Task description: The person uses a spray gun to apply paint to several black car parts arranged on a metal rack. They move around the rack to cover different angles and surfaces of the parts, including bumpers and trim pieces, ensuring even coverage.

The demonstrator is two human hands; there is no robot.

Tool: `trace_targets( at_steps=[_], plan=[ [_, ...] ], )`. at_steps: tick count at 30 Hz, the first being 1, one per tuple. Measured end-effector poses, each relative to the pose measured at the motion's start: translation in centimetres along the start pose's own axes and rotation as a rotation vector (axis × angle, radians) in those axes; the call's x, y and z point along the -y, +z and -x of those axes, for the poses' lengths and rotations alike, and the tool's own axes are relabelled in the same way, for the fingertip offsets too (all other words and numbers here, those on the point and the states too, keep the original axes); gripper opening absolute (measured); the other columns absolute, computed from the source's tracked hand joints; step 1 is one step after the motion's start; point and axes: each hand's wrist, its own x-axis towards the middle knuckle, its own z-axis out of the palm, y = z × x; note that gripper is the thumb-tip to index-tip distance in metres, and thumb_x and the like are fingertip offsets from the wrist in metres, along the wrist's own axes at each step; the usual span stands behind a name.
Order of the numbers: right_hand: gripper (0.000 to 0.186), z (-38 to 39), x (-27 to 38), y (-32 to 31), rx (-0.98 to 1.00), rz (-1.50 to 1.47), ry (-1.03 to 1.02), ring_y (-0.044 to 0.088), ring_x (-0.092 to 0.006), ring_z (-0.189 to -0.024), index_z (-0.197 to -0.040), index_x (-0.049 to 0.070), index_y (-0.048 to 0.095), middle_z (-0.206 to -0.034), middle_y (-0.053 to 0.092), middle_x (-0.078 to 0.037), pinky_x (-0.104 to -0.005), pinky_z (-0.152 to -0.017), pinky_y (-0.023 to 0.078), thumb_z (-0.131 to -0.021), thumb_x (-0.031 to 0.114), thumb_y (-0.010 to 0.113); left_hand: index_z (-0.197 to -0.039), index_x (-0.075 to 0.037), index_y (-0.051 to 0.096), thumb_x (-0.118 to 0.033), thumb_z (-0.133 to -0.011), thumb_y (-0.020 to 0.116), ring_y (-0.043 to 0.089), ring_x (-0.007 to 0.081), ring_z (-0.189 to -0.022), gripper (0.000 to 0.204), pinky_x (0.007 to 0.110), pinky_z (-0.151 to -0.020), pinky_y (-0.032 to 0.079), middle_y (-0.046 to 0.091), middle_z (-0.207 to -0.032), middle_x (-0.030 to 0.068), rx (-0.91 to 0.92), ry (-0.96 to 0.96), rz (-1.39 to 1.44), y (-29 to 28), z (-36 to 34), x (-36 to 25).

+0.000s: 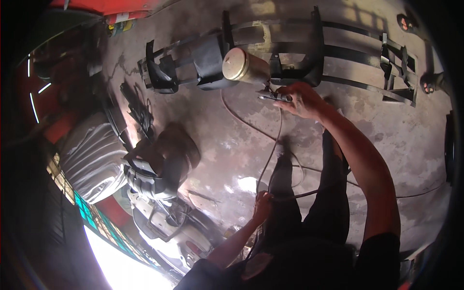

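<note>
My right hand (302,100) is closed around the handle of a spray gun (273,95), stretched out in front of me. On the gun sits a round, pale metal cup (252,70) with a lid. A thin brown hose (282,121) hangs from the gun and loops down toward my legs. Lower down, beside my thigh, my left hand (263,204) is closed around the hose. Beyond the gun, a long dark frame (348,52) carries black curved panels (210,60), one partly hidden by the cup.
At left, a person (92,159) in a striped grey top bends beside a motorcycle (169,227). Dark parts (137,108) lie on the stained concrete floor (232,159) near them. Something red (104,6) stands at the far left. More hose (418,194) runs off to the right.
</note>
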Motion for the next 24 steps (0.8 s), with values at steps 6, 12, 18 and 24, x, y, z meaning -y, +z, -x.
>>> trace_targets(
  at_steps=[6, 12, 18, 24],
  plan=[
    [0.025, 5.5, 6.2, 5.7, -0.278, 0.015, 0.106, 0.071, -0.0385, -0.078, -0.110, 0.011, 0.074, -0.083, 0.073, -0.014, -0.0471, -0.069, 0.056, -0.090, 0.024, 0.081, -0.105, -0.007, 0.073, -0.012, -0.092, 0.066, 0.060, 0.0405, -0.112, 0.015, 0.051, -0.094, 0.050, 0.065, -0.111, 0.0190, 0.188, 0.043, -0.086, 0.5, -3.7, 6.6],
    [0.033, 8.4, 15.9, 10.0, -0.466, 0.043, 0.194, 0.071, -0.0399, -0.090, -0.113, 0.009, 0.071, -0.095, 0.073, -0.016, -0.0497, -0.078, 0.056, -0.095, 0.037, 0.074, -0.093, -0.005, 0.073, -0.020, -0.093, 0.060, 0.068, 0.0403, -0.094, 0.020, 0.054, -0.082, 0.053, 0.069, -0.094, 0.0207, 0.142, 0.593, -0.202, -4.0, -9.8, 12.0],
    [0.039, 14.7, 26.7, 14.1, -0.427, 0.090, 0.164, 0.073, -0.0373, -0.088, -0.130, 0.012, 0.068, -0.099, 0.074, -0.014, -0.0483, -0.077, 0.058, -0.094, 0.027, 0.072, -0.093, -0.006, 0.077, -0.030, -0.088, 0.068, 0.069, 0.0450, -0.099, 0.026, 0.055, -0.087, 0.057, 0.069, -0.107, 0.0228, 0.165, 0.523, -0.500, -4.7, -12.1, 17.2],
    [0.054, 22.4, 30.5, 13.6, -0.373, 0.332, 0.221, 0.075, -0.0305, -0.082, -0.143, 0.015, 0.063, -0.098, 0.074, -0.009, -0.0428, -0.068, 0.061, -0.091, 0.026, 0.074, -0.098, -0.007, 0.080, -0.038, -0.084, 0.073, 0.068, 0.0465, -0.107, 0.035, 0.055, -0.091, 0.058, 0.067, -0.109, 0.0261, 0.213, 0.324, -0.527, -6.1, -8.8, 19.0]
  ],
)
